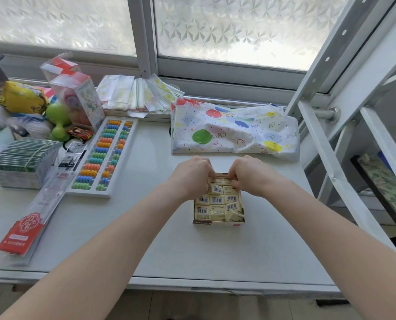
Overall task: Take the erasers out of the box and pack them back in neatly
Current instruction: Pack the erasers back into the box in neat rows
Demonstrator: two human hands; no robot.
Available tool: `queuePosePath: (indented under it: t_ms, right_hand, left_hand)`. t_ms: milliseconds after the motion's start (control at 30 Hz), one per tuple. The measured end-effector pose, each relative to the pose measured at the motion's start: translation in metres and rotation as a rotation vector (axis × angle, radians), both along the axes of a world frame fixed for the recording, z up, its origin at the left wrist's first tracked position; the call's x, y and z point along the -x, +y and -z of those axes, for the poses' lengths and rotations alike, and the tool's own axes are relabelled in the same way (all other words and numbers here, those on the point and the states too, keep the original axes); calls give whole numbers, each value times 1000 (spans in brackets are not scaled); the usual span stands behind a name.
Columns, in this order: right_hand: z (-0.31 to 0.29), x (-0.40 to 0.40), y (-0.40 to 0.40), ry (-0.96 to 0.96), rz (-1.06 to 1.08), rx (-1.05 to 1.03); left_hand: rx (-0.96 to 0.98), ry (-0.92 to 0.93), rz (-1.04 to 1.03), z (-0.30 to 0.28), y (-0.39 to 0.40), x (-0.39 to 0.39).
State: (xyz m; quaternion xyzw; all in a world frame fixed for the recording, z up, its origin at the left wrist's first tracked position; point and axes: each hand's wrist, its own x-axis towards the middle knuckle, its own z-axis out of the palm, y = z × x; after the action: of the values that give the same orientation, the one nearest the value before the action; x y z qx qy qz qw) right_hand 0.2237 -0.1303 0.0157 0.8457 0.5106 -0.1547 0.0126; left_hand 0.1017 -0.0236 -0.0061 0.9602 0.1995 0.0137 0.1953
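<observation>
A small open cardboard box (217,223) sits on the white table, right of centre. It is filled with several pale yellow wrapped erasers (217,200) showing barcodes; one eraser (234,215) at the near right corner lies tilted. My left hand (192,175) and my right hand (247,173) are both at the box's far end, fingers curled down among the far row of erasers. The fingertips are hidden, so the exact hold is unclear.
A colourful abacus (102,155) lies to the left, with a red-labelled clear packet (30,218) and a stack of green-edged cards (24,158). A balloon-print bag (234,130) lies behind the box. Toys crowd the far left. A white metal frame (331,135) stands at the right.
</observation>
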Motion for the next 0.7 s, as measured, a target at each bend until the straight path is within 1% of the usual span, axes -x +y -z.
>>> queuePosePath:
  t_ms: [167,300,400,533,600,667,700]
  right_hand:
    - [-2,-2,7,-50,-78,46]
    - [-5,-2,5,-104,-160,43]
    - [-3,-2,-1,-129,-215,11]
    - [-1,-4,-10,-119,-233,-79]
    - [-1,-4,-14,-101,-225,-139]
    - [-3,-6,-17,-71,-203,-211]
    - [-5,-6,-19,-49,-186,-259]
  left_hand:
    - [-36,16,0,1,0,-2]
    - [-50,29,-17,3,1,-2]
    - [-50,18,-18,4,1,-2]
    - [-40,8,-17,4,1,-2]
    - [-58,-45,1,4,1,0]
    - [-49,-197,-23,3,-2,4]
    - [15,-281,-76,0,-6,5]
